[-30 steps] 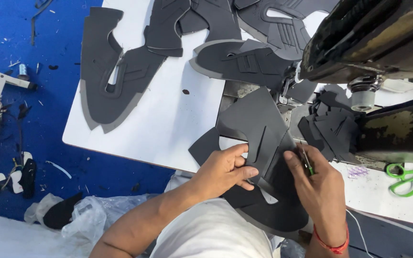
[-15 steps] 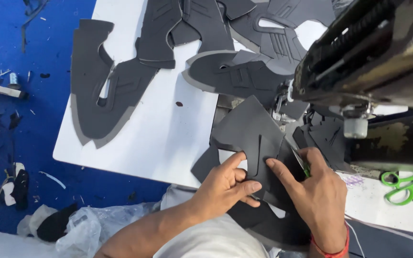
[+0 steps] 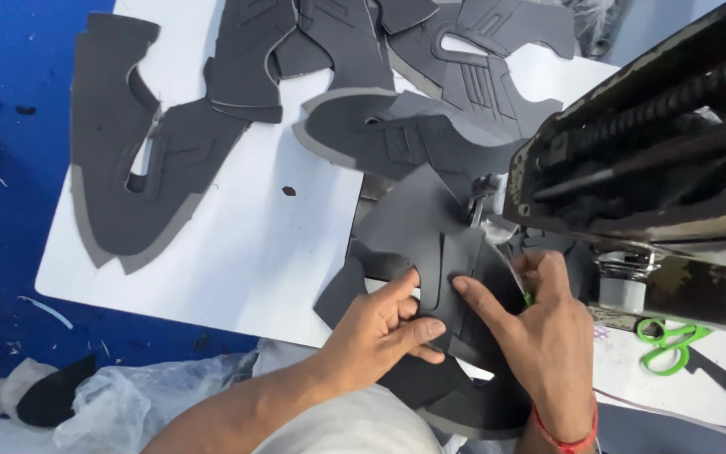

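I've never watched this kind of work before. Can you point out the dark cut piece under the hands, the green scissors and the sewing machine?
dark cut piece [image 3: 426, 223], head view, on its flat upper part.
green scissors [image 3: 665, 345], head view, on the handle loops.
sewing machine [image 3: 657, 143], head view, on its dark body.

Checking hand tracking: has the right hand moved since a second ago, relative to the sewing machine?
Yes. The right hand has slid left across the dark shoe-upper piece, toward the left hand, staying below the sewing machine.
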